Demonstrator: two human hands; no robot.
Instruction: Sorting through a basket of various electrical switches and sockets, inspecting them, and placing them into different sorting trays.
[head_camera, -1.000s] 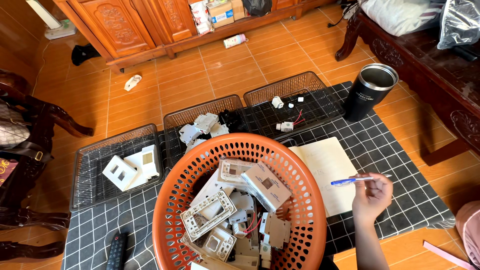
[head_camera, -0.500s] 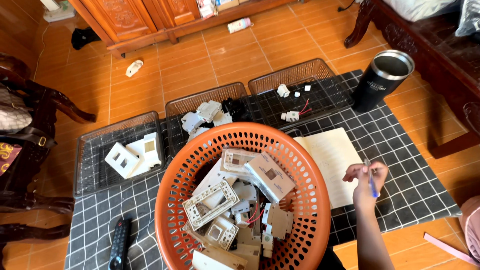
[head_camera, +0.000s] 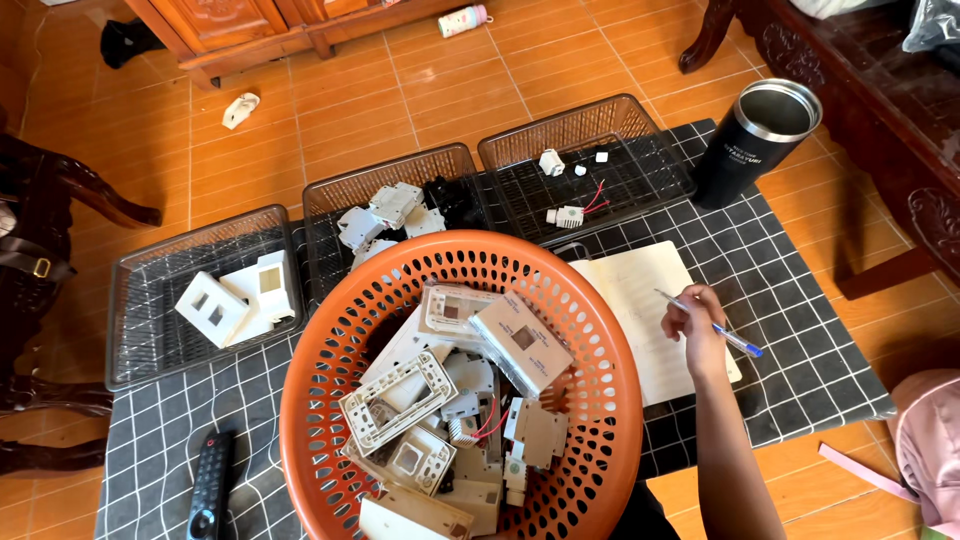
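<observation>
Head view, looking straight down onto a checked mat (head_camera: 800, 330) on an orange tiled floor. Right hand (head_camera: 695, 325) is closed around a blue pen (head_camera: 712, 326), tip aimed at the open notebook (head_camera: 640, 300), a writing grip, hand resting on the page's right side. Notebook lies just right of the big orange basket (head_camera: 590, 330), touching or slightly under its rim, so it probably sits there for easy reach while sorting. Left hand is not in view; cannot tell its state.

Basket is piled with beige and white switch plates and socket parts (head_camera: 455, 400), some with red wires. Behind it three wire trays in a row: left tray (head_camera: 150, 340) holds white plates, middle tray (head_camera: 330, 200) holds grey-white modules, right tray (head_camera: 640, 170) holds a few small bits plus one piece with red wires. Looks like separate bins per part type.

Black tumbler (head_camera: 755, 140) stands upright at the mat's far right corner, near the right tray. Black remote (head_camera: 210, 485) lies on the mat at lower left.

Page content is too faint to read. Basket's bottom edge is cut off by the frame; the arm too. Pink object at the right edge is unclear.
</observation>
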